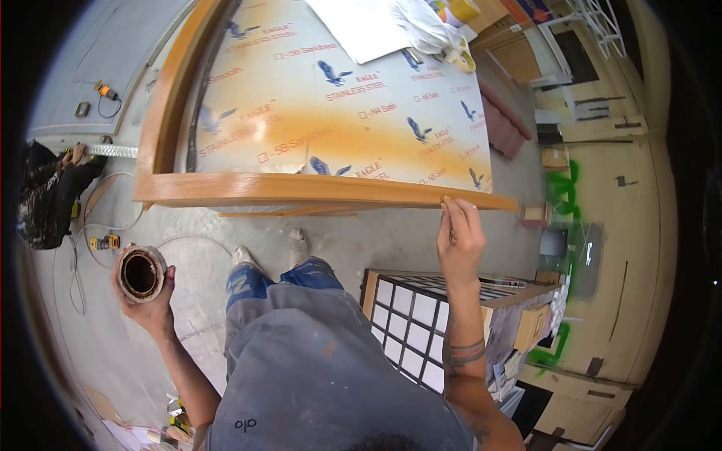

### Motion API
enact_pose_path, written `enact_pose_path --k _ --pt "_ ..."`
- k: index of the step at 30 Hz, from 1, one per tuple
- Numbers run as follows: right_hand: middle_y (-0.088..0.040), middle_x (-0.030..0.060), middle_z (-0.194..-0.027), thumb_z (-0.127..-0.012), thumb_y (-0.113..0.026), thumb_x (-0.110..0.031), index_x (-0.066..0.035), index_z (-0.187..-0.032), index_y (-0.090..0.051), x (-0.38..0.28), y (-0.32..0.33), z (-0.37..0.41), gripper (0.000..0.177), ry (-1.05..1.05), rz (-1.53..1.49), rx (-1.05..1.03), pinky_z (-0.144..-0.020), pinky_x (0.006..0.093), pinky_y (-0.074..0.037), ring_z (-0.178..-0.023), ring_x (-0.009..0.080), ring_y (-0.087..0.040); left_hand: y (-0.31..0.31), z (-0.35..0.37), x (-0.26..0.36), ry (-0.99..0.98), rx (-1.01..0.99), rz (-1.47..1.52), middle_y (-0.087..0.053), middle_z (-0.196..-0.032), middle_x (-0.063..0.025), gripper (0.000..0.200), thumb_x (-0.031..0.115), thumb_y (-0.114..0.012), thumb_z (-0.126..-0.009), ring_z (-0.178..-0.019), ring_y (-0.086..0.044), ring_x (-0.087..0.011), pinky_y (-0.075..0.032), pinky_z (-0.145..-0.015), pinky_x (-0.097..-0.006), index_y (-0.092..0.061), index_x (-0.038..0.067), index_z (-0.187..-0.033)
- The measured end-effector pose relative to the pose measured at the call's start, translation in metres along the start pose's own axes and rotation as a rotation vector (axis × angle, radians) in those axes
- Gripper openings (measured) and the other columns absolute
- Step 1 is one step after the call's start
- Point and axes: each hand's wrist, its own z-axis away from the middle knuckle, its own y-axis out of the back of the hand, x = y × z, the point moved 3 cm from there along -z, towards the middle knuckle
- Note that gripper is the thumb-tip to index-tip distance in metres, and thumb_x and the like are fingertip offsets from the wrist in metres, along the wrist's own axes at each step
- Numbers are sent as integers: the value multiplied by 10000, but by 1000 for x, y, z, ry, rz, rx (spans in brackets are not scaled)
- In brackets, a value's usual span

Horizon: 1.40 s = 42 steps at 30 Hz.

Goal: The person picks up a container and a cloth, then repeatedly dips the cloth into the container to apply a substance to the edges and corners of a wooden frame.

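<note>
My left hand (150, 301) is wrapped around a round open can (141, 273) with a dark brown inside, held out at my left side. My right hand (459, 237) is raised to the front edge of a wooden frame (301, 189) and pinches a small tool against it; the tool is mostly hidden by my fingers. The frame borders a large steel sheet (338, 105) covered in a film printed with eagle logos, stained orange along its near part. My legs and shoes (271, 252) stand just below the frame.
Another person (49, 195) crouches at the far left beside a patterned metal strip and cables. A gridded white-panelled door (410, 323) lies at my right. White paper and bags (391, 26) rest on the sheet's far end. Boards and green-sprayed flooring lie to the right.
</note>
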Motion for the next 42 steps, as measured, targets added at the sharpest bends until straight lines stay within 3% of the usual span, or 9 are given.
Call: enact_pose_path --k 3,4,10,21,25,31,34,38,42 --pt "-734 196 -1134 -939 -749 98 40 -1174 -764 34 8 9 242 -30 52 8 -815 437 -621 -960 386 -757 4 -1 -11 6 17 -26 -689 -1477 -130 884 -58 -984 -710 -1357 -638 -234 -488 -1211 -387 -591 -7 -1500" --pt "-734 198 -1130 -944 -745 98 39 -1173 -768 45 11 10 238 -52 57 13 -826 437 -618 -966 386 -755 3 -2 -10 -45 44 -22 -718 -1385 -123 785 -62 -962 -782 -1244 -684 -200 -539 -1128 -351 -603 -34 -1479" --pt "-736 208 -1134 -947 -732 100 34 -1178 -771 105 21 24 244 -131 99 45 -848 445 -616 -987 399 -756 5 -1 2 39 136 -82 -738 -1365 -132 575 -34 -907 -886 -1220 -696 -210 -544 -1113 -354 -668 -59 -1409" --pt "-726 207 -1122 -998 -682 36 10 -1218 -773 251 52 73 240 -338 293 -78 -826 464 -607 -972 410 -746 -19 16 26 39 204 -149 -754 -1360 -148 574 50 -932 -896 -1216 -706 -214 -559 -1099 -356 -680 -66 -1399" --pt "-734 184 -1047 -1031 -699 -2 7 -1159 -810 294 72 90 170 -559 208 96 -808 413 -600 -939 347 -746 -34 22 48 44 237 -253 -764 -1342 -155 553 82 -946 -889 -1207 -714 -218 -563 -1099 -360 -702 -65 -1363" --pt "-744 166 -1093 -1007 -735 21 -3 -1182 -812 214 80 38 192 -282 43 126 -825 387 -604 -957 298 -752 -45 28 54 47 233 -240 -759 -1368 -160 584 68 -949 -879 -1203 -716 -228 -571 -1098 -382 -695 -73 -1384" --pt "-739 158 -1090 -992 -753 32 -3 -1177 -810 197 66 39 196 -298 24 181 -832 389 -602 -960 298 -749 -56 32 61 52 263 -267 -760 -1362 -162 582 76 -955 -874 -1195 -717 -233 -574 -1092 -385 -699 -75 -1374" --pt "-759 146 -1063 -1037 -728 -26 19 -1153 -800 237 59 50 144 -570 20 244 -845 363 -582 -947 250 -742 -64 37 72 58 277 -243 -762 -1358 -162 579 80 -957 -874 -1186 -721 -237 -576 -1090 -387 -701 -75 -1369" --pt "-756 158 -1069 -1047 -710 -46 21 -1164 -793 245 51 53 159 -578 40 285 -839 383 -580 -939 291 -740 -67 34 79 75 264 -200 -771 -1334 -156 570 72 -955 -875 -1165 -724 -223 -588 -1065 -375 -704 -76 -1366"
